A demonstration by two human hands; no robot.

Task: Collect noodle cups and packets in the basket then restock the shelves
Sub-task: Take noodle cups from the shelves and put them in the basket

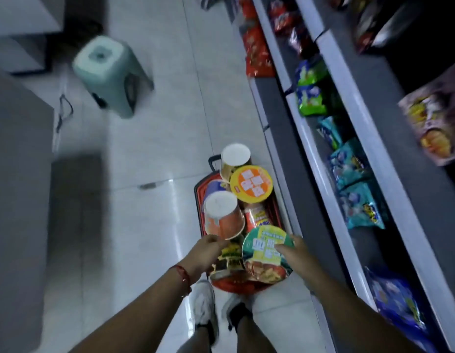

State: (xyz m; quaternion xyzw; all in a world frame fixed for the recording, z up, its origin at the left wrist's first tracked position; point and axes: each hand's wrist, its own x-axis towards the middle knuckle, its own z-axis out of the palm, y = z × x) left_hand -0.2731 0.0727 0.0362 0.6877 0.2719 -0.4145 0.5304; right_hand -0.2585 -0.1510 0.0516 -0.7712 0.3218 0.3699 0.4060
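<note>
Basket (198,197) sits on the white tiled floor (144,149) just beside the base of the shelves (330,159), red with dark rim, piled above its rim with noodle cups. Head view only, and it's motion-blurred, so fine detail is soft.

Our left hand (207,252) reaches down to the near-left of the pile; its fingers touch the lower edge of an orange cup (225,220) that lies tilted with its white base up. We cannot tell whether they pinch it or just rest against it. A red string bracelet (183,275) is on that wrist.

Our right hand (295,253) grips the green-lidded bowl (265,253), thumb on the lid and fingers curled round its right rim. The bowl is tilted toward us at the near end of the pile.

Further back in the pile: an orange-lidded bowl (251,183), and behind it a yellow cup (234,159), base up. Black-and-yellow packets (230,253) show under our left hand.

Shelves run along the right, holding red packets (257,52), green packets (310,90), teal packets (356,187) and blue packets (397,304).

A pale green stool (109,72) stands on the floor, well apart from the basket. Our white shoes (204,307) are just behind the basket.
</note>
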